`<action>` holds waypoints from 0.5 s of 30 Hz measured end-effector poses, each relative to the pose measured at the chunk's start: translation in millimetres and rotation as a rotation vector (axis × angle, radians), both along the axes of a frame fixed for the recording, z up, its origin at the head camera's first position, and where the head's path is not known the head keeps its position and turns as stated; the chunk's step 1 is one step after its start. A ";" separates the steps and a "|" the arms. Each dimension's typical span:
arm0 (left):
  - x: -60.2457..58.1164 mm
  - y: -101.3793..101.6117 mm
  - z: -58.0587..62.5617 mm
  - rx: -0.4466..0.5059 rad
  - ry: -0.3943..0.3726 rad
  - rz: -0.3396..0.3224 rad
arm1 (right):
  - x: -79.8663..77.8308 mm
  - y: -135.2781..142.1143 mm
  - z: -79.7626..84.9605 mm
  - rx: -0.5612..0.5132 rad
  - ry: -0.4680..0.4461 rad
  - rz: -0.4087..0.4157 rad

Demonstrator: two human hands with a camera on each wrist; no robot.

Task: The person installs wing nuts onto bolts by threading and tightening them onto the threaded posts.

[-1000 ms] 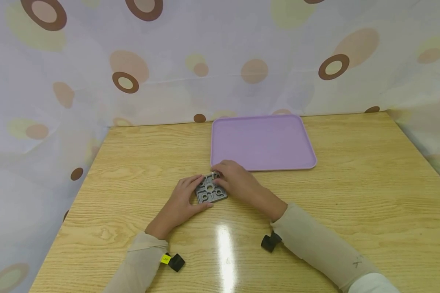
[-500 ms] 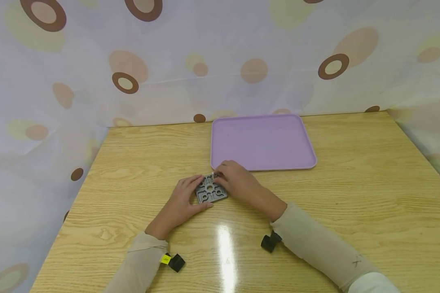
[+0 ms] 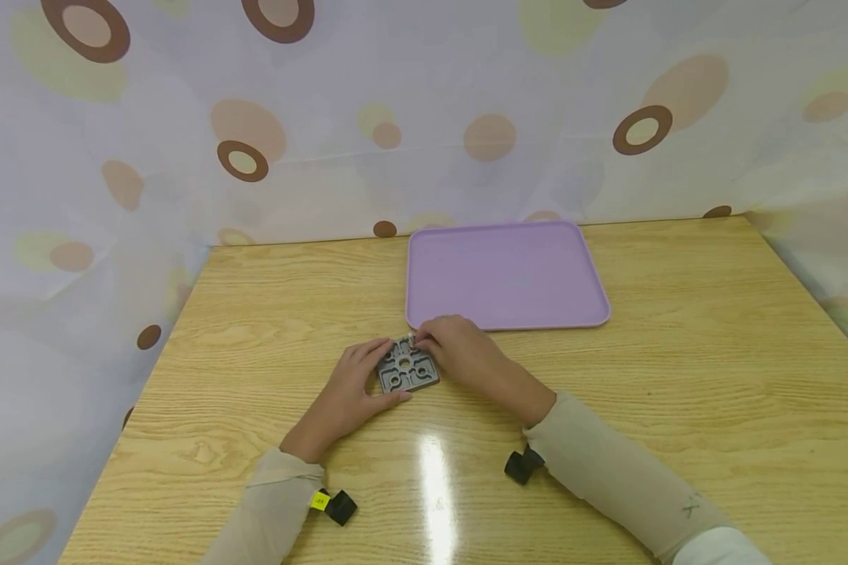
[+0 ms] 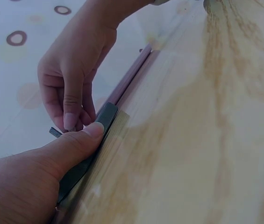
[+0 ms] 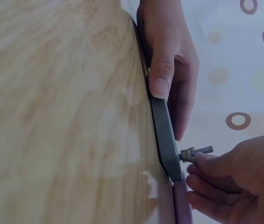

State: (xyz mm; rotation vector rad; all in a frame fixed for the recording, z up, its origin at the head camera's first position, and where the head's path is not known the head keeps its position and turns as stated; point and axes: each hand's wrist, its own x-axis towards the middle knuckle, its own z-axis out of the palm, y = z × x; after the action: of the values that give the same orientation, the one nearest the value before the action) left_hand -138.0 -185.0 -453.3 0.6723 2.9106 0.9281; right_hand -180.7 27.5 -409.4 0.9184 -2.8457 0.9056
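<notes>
A square grey metal plate (image 3: pixel 407 378) with ribs and round holes lies flat on the wooden table. My left hand (image 3: pixel 349 391) grips it from the left, thumb on the near edge and fingers at the far left corner. At the far right corner, my right hand (image 3: pixel 462 351) pinches a small metal fitting with a threaded screw (image 5: pixel 203 150) between thumb and fingers. In the right wrist view the screw stands out from the plate's face, its threaded end free. The right fingers partly hide the fitting, so its exact shape is unclear.
A purple tray (image 3: pixel 509 275) lies just beyond the plate, its near edge close to my right hand. The wooden table (image 3: pixel 643 377) extends to both sides. Patterned cloth (image 3: pixel 424 118) hangs along the back and sides.
My right hand has shifted slightly toward me and to the right, its fingers drawing in and uncovering a bit more of the plate's corner. The left hand and plate stay put.
</notes>
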 end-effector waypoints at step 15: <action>-1.5 0.1 -3.1 -0.016 0.010 -0.001 | -0.3 -1.5 -2.4 -0.007 -0.017 -0.010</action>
State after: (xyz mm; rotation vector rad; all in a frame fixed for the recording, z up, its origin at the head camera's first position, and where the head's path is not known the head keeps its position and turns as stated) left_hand -139.5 -185.0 -456.4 0.6789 2.9228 0.9025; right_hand -181.0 26.1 -411.8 0.8988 -2.8570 0.9262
